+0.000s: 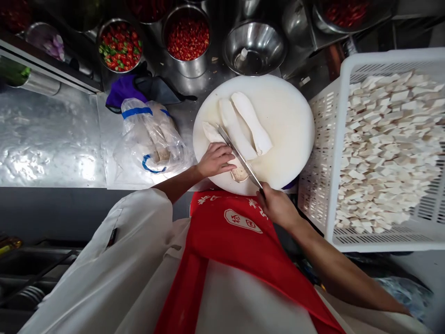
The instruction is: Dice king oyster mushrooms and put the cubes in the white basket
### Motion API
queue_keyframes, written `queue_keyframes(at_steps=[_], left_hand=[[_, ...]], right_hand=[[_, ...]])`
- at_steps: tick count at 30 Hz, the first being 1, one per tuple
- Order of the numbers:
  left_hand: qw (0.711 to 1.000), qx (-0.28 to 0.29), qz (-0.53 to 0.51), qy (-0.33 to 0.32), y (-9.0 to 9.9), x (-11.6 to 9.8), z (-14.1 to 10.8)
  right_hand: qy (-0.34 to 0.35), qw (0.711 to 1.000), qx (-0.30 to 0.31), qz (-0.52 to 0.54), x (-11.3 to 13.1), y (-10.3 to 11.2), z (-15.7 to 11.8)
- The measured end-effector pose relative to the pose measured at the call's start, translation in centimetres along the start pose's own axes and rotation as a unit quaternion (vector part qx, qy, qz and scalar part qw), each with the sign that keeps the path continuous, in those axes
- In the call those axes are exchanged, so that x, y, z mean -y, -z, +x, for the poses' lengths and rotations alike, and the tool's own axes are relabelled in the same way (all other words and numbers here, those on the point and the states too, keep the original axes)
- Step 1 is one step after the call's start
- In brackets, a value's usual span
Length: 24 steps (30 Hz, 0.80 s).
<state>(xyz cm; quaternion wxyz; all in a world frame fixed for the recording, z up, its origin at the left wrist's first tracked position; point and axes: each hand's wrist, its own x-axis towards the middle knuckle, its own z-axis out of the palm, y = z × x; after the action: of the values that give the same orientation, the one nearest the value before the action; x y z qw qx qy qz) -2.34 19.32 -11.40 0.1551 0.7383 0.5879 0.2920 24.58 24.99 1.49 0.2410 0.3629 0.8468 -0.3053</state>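
My right hand (278,205) is closed around the handle of a kitchen knife (240,157). The blade points away and to the left, lying along the edge of a king oyster mushroom (239,173). Bent fingers of my left hand (216,159) press that mushroom down from the left side, hiding its middle. Just beyond the blade, two longer pale mushroom pieces (237,128) lie side by side. All of this rests on a round white cutting board (290,123). Whether the blade has cut into the mushroom I cannot tell.
On the right stands a white plastic basket (342,153) filled with cut mushroom chunks (391,148). A plastic bag (139,134) of whole mushrooms lies left of the board. Metal bowls along the back include a bowl (255,48) beside chopped red chillies (187,39).
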Motion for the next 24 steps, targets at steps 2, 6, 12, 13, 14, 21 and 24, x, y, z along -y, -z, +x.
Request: queue_keyframes(at_steps=[2, 6, 12, 13, 14, 21, 24], left_hand=[[1.000, -0.005, 0.014, 0.000, 0.1, -0.3, -0.2], [1.000, 0.000, 0.027, 0.015, 0.4, -0.8, -0.7], [1.000, -0.012, 0.007, 0.011, 0.3, -0.8, -0.8], [1.000, -0.016, 0.002, 0.012, 0.2, -0.8, -0.8], [1.000, -0.020, -0.002, 0.012, 0.1, -0.7, -0.8], [0.997, -0.069, 0.009, -0.019, -0.3, -0.5, -0.8], [0.998, -0.066, 0.017, -0.019, -0.1, -0.5, -0.8]], right_hand=[[0.015, 1.000, -0.025, -0.001, 0.3, 0.0, 0.3], [0.037, 0.997, -0.073, -0.003, 1.6, 1.6, -0.5], [0.052, 0.997, -0.049, 0.013, 2.2, 3.0, -3.4], [0.052, 0.998, -0.042, 0.016, 2.1, 3.1, -3.6], [0.052, 0.998, -0.035, 0.019, 2.1, 3.2, -3.5], [0.013, 0.999, -0.005, -0.030, 3.9, 2.1, 4.0], [0.014, 0.999, -0.010, -0.029, 4.5, 2.4, 6.2]])
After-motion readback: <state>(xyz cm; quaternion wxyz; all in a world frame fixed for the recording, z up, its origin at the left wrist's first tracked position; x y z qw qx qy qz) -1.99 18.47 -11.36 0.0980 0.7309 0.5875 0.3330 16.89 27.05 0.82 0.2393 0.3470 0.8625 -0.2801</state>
